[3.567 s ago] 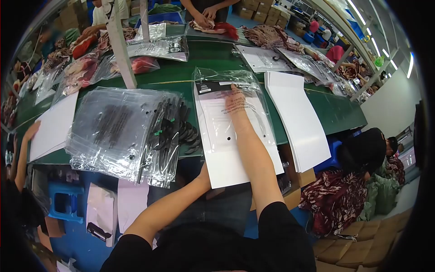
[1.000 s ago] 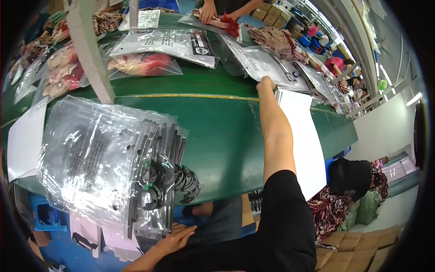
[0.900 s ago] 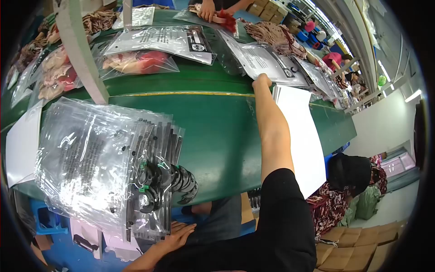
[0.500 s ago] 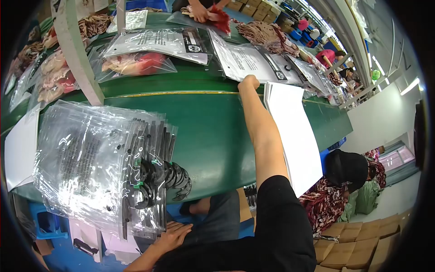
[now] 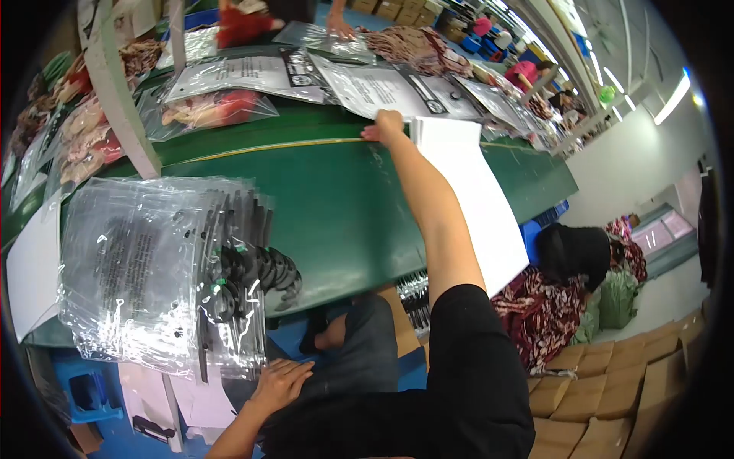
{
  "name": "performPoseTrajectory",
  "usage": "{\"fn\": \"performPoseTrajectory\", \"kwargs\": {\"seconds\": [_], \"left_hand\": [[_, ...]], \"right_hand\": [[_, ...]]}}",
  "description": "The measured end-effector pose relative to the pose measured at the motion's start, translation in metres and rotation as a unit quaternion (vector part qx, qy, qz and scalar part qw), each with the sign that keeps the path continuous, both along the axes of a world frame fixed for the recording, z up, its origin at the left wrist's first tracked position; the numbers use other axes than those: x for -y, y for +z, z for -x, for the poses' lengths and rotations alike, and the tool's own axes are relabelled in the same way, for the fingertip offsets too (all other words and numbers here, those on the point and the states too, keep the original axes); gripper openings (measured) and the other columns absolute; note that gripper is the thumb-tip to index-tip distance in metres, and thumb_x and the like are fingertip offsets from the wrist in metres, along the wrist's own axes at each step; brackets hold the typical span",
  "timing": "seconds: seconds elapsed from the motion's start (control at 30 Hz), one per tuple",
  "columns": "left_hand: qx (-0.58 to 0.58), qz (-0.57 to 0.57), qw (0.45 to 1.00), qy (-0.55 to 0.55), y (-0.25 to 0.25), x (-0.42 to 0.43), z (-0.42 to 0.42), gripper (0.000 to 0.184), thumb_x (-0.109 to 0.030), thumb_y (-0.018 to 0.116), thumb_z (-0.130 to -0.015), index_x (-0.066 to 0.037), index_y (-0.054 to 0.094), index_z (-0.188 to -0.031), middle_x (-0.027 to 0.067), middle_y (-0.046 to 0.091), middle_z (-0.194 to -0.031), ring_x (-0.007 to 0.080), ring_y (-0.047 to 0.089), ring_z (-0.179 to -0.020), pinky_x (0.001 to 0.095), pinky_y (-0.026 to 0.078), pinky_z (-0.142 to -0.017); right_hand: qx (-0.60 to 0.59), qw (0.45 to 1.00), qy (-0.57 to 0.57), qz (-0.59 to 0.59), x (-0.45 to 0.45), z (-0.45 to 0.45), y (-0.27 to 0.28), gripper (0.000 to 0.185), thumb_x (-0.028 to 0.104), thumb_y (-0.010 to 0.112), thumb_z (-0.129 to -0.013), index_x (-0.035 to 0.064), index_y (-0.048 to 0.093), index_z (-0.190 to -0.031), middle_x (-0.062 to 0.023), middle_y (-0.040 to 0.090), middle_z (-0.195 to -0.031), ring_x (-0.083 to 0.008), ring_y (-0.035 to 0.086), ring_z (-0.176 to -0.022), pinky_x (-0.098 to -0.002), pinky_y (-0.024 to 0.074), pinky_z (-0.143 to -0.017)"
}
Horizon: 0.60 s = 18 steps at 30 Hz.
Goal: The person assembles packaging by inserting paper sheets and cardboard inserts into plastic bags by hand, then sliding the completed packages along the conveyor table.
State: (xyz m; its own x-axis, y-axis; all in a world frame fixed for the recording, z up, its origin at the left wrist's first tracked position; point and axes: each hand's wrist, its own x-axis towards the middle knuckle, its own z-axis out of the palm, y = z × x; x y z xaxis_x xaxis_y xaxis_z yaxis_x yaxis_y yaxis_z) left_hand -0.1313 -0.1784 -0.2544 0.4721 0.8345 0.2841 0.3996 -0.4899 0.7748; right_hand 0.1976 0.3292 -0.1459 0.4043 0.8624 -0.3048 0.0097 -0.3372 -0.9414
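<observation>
My right arm reaches over the green work surface (image 5: 336, 206). My right hand (image 5: 388, 127) is at the far strip, just below a clear bag with a printed white sheet (image 5: 371, 90); its fingers are partly visible and look loosely apart, with nothing evident in them. Beside that forearm lies a stack of white sheets (image 5: 478, 203). My left hand (image 5: 281, 382) rests on my lap, fingers stretched out and holding nothing. Above it, overhanging the near edge, is a pile of clear plastic bags (image 5: 130, 268) with black hanger hooks (image 5: 264, 268).
Filled bags (image 5: 218, 107) line the far green strip behind a pale post (image 5: 115, 99). Another person's hand (image 5: 340, 27) is across it, near a red item (image 5: 243, 27). White sheets (image 5: 34, 268) lie at left, cartons (image 5: 596, 382) at lower right.
My right hand has come away from the bag's lower edge, and its fingers have loosened. My left hand stays on my lap. Across the strip, the other person's red item has moved left.
</observation>
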Motion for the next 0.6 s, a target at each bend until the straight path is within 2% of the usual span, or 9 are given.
{"fn": "performPoseTrajectory", "kwargs": {"seconds": [0.1, 0.13, 0.17, 0.23, 0.3, 0.4, 0.43, 0.5, 0.6], "left_hand": [[0.008, -0.031, 0.999, -0.024, 0.010, 0.009, -0.003, 0.021, -0.008, 0.074, -0.084, -0.003, 0.072, -0.104, 0.0106, 0.072, -0.086, 0.0262, 0.070, -0.077, 0.0373, 0.053, -0.072], [0.006, -0.035, 0.999, -0.021, 0.014, 0.013, -0.004, 0.021, -0.006, 0.074, -0.083, -0.003, 0.072, -0.103, 0.0105, 0.073, -0.086, 0.0261, 0.070, -0.077, 0.0373, 0.053, -0.072], [0.003, -0.039, 0.999, -0.018, 0.018, 0.018, -0.006, 0.021, -0.005, 0.074, -0.082, -0.002, 0.073, -0.103, 0.0105, 0.073, -0.085, 0.0260, 0.070, -0.077, 0.0373, 0.053, -0.072], [-0.003, -0.042, 0.998, -0.040, 0.027, 0.030, -0.010, 0.021, -0.004, 0.074, -0.082, -0.002, 0.073, -0.102, 0.0105, 0.073, -0.085, 0.0259, 0.070, -0.076, 0.0373, 0.053, -0.072], [-0.010, -0.046, 0.998, -0.041, 0.038, 0.043, -0.012, 0.020, -0.001, 0.073, -0.081, -0.001, 0.073, -0.101, 0.0106, 0.073, -0.085, 0.0257, 0.070, -0.077, 0.0371, 0.053, -0.072], [-0.021, -0.061, 0.996, -0.063, 0.040, 0.055, -0.019, 0.019, 0.001, 0.072, -0.080, 0.000, 0.072, -0.099, 0.0115, 0.073, -0.085, 0.0267, 0.070, -0.077, 0.0372, 0.053, -0.071], [-0.025, -0.069, 0.996, -0.059, 0.041, 0.059, -0.022, 0.017, 0.002, 0.072, -0.080, 0.000, 0.072, -0.097, 0.0124, 0.072, -0.085, 0.0278, 0.070, -0.076, 0.0373, 0.053, -0.071], [-0.033, -0.071, 0.994, -0.074, 0.041, 0.070, -0.026, 0.016, 0.003, 0.071, -0.080, 0.001, 0.072, -0.095, 0.0132, 0.072, -0.084, 0.0288, 0.070, -0.076, 0.0374, 0.053, -0.071], [-0.028, -0.090, 0.995, -0.032, 0.044, 0.077, -0.024, 0.013, 0.004, 0.071, -0.077, 0.001, 0.070, -0.089, 0.0152, 0.070, -0.081, 0.0323, 0.068, -0.075, 0.0384, 0.053, -0.069]], "right_hand": [[0.282, 0.955, 0.088, -0.007, 0.029, 0.016, 0.016, 0.022, 0.015, 0.056, -0.085, -0.0009, 0.069, -0.092, -0.0198, 0.072, -0.099, -0.0331, 0.074, -0.078, -0.0450, 0.0587, -0.067], [0.458, 0.884, 0.031, -0.090, 0.038, 0.031, 0.015, 0.029, 0.021, 0.054, -0.088, -0.0053, 0.067, -0.087, -0.0219, 0.071, -0.077, -0.0368, 0.072, -0.073, -0.0472, 0.0578, -0.068], [0.530, 0.839, 0.008, -0.123, 0.063, 0.055, 0.035, 0.032, 0.027, 0.058, -0.086, -0.0015, 0.070, -0.089, -0.0212, 0.072, -0.079, -0.0386, 0.072, -0.080, -0.0485, 0.0562, -0.077], [0.595, 0.768, 0.088, -0.219, 0.092, 0.089, 0.064, 0.028, 0.027, 0.060, -0.082, 0.0033, 0.073, -0.081, -0.0202, 0.072, -0.080, -0.0379, 0.072, -0.078, -0.0486, 0.0567, -0.071], [0.590, 0.727, 0.183, -0.301, 0.140, 0.129, 0.103, 0.026, 0.028, 0.062, -0.080, 0.0050, 0.075, -0.079, -0.0194, 0.071, -0.077, -0.0360, 0.072, -0.074, -0.0482, 0.0565, -0.067], [0.581, 0.559, 0.349, -0.478, 0.193, 0.190, 0.143, 0.022, 0.031, 0.060, -0.080, 0.0134, 0.074, -0.077, -0.0137, 0.071, -0.074, -0.0340, 0.071, -0.071, -0.0450, 0.0532, -0.059], [0.635, 0.444, 0.377, -0.507, 0.195, 0.215, 0.154, 0.017, 0.030, 0.061, -0.078, 0.0165, 0.071, -0.076, -0.0108, 0.071, -0.077, -0.0332, 0.070, -0.073, -0.0446, 0.0520, -0.057], [0.559, 0.268, 0.398, -0.676, 0.175, 0.291, 0.159, 0.011, 0.028, 0.057, -0.082, 0.0223, 0.066, -0.084, -0.0061, 0.071, -0.083, -0.0318, 0.069, -0.077, -0.0447, 0.0516, -0.055], [0.501, 0.213, 0.455, -0.704, 0.224, 0.353, 0.197, 0.012, 0.028, 0.058, -0.086, 0.0184, 0.064, -0.088, -0.0088, 0.070, -0.089, -0.0323, 0.068, -0.081, -0.0450, 0.0506, -0.061]]}}
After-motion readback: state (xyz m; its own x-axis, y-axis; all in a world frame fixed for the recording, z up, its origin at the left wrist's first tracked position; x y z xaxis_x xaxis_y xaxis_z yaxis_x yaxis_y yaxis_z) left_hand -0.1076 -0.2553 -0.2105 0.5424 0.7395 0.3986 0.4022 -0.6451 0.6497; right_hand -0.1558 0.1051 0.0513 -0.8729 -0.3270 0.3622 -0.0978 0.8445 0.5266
